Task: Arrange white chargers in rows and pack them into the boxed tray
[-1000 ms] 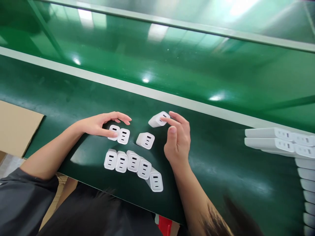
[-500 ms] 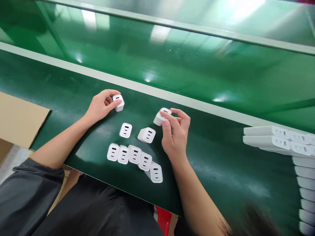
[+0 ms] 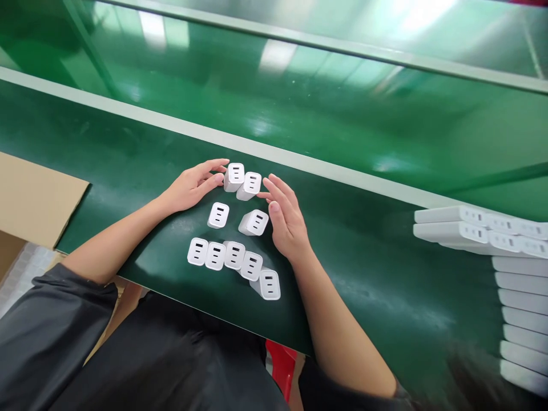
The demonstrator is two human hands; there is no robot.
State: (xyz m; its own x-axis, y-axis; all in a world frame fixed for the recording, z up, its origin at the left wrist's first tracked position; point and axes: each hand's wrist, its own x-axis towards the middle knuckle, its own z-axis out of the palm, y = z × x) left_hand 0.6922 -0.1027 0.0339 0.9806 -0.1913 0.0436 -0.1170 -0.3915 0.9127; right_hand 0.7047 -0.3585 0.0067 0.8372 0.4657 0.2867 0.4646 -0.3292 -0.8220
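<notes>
"What has moved since half a second ago?"

"The left hand [image 3: 192, 185] and its charger [image 3: 233, 178] rightward, the right hand [image 3: 289, 220] and its charger [image 3: 249, 186] leftward; those two now stand side by side."

"Count, left to right?"

"One cardboard piece [image 3: 40, 194]. Then nine chargers on the bench [image 3: 363, 274]: five in the near row [image 3: 234, 256], two middle chargers [image 3: 256, 222] set apart, and the far pair between the hands. Last, the stack [image 3: 522, 308]."

"Grips?"

"Left fingertips meet the charger's side; I can't tell whether they grasp. The right fingers spread loosely, released."

"Unclear?"

"Cardboard and stack are cut off; the stack's far end blurs, uncountable."
</notes>
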